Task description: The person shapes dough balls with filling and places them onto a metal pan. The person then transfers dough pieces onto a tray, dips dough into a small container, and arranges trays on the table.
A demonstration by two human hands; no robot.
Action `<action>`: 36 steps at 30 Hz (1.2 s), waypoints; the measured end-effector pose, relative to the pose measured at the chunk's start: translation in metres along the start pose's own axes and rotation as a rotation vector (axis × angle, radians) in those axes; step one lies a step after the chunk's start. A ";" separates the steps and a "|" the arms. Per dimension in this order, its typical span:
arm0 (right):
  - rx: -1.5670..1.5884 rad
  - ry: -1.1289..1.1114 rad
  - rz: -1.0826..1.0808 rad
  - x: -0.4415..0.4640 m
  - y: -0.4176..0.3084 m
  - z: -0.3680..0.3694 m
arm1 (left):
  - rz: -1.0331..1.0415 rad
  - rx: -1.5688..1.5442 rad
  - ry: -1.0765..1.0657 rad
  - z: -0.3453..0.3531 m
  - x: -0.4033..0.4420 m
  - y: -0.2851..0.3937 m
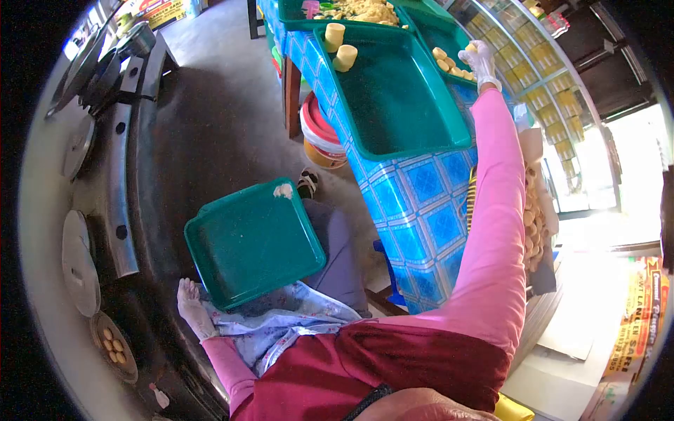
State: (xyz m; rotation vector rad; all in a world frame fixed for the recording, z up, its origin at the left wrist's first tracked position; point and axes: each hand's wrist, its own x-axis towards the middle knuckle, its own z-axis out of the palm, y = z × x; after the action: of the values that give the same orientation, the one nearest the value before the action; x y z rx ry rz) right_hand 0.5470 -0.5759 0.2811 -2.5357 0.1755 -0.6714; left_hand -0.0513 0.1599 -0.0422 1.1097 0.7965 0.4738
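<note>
My right hand (481, 67), in a white glove, reaches far forward over a green tray (428, 31) at the table's far right. Its fingers pinch a pale yellow dough piece (471, 48). Several similar round pieces (449, 64) lie in that tray just left of the hand. On my lap rests a shallow green tray (256, 242) with a white floury patch at its upper corner. My left hand (191, 305), also gloved, is beside that tray's lower left edge with its fingers stretched out, holding nothing.
A large green tray (400, 98) on the blue checked tablecloth (425, 203) holds two dough cylinders (340, 48). Behind it is a tray of crumbly dough (361, 10). A red-lidded bucket (321, 133) stands beside the table. At left are a dark stove (151, 245) and a pan of buns (114, 347).
</note>
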 end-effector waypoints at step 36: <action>0.583 -0.623 -0.416 -0.073 -0.161 0.015 | -0.003 0.216 0.083 0.035 -0.012 0.019</action>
State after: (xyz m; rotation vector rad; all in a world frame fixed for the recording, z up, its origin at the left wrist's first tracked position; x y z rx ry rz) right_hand 0.4907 -0.4123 0.3198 -2.0839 -0.6775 -0.0212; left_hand -0.0317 0.1380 -0.0128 1.2944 0.9380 0.4410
